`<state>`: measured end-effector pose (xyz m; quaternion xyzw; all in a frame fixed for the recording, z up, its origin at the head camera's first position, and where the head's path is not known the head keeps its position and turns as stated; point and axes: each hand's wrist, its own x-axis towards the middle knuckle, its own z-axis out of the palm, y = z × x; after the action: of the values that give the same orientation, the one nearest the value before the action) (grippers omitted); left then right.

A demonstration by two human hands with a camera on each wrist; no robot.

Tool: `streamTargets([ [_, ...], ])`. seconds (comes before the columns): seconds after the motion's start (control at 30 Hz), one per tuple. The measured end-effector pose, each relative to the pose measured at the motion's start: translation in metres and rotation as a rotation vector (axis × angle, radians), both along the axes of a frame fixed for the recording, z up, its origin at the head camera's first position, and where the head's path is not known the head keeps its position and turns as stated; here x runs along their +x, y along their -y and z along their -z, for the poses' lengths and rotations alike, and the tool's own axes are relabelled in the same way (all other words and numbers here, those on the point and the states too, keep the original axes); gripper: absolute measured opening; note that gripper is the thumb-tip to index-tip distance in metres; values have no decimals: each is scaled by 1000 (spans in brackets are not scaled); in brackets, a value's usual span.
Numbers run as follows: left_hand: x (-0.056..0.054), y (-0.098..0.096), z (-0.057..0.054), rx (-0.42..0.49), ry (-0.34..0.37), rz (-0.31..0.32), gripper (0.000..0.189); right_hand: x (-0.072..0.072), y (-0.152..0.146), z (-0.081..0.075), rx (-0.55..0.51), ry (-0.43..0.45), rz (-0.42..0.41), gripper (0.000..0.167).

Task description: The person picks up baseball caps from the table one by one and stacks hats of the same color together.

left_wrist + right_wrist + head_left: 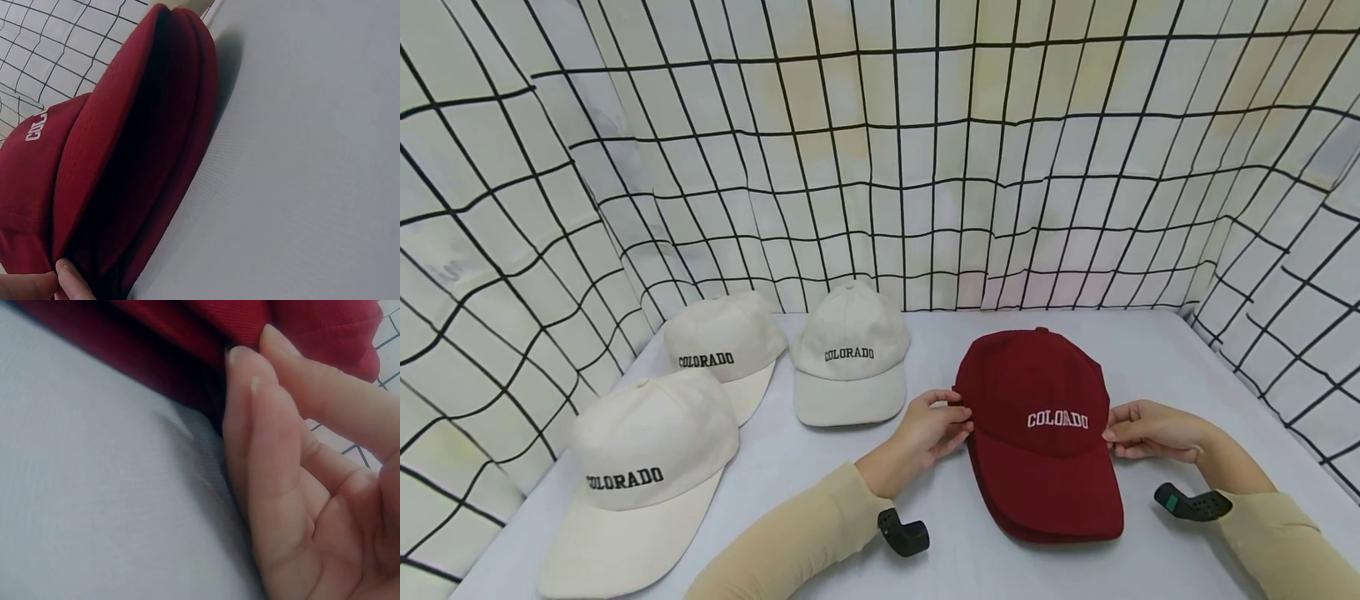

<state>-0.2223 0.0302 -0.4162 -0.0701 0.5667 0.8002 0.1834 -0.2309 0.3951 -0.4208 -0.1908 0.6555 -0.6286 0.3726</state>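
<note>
A dark red baseball cap lettered COLORADO sits on top of other red caps, its brim toward me. In the left wrist view, lower red brims show beneath the top brim, with a dark gap between. My left hand pinches the top cap's left edge where crown meets brim. On the opposite side, my right hand pinches the edge between thumb and fingers. The right wrist view has those fingertips right at the red cloth, low over the table. The lower caps' crowns are hidden.
Cream COLORADO caps stand to the left: one in front, one behind it and one near the middle. They rest on a white-covered table. Black netting over pale walls encloses the back and sides.
</note>
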Motion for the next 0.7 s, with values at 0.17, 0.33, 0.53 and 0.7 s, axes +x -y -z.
streamTargets([
  [0.17, 1, 0, 2, -22, -12, 0, 22, 2, 1, -2, 36, -20, 31, 21],
  [0.33, 1, -2, 2, -17, -23, -12, 22, 4, 1, -4, 52, -52, 39, 18],
  [0.53, 2, 5, -1, -33, -23, -2, 23, 4, -1, -24, 243, -227, 70, 15],
  [0.7, -4, 19, -7, -72, -25, 6, 26, 4, -10, -53, 385, -364, 158, 28],
])
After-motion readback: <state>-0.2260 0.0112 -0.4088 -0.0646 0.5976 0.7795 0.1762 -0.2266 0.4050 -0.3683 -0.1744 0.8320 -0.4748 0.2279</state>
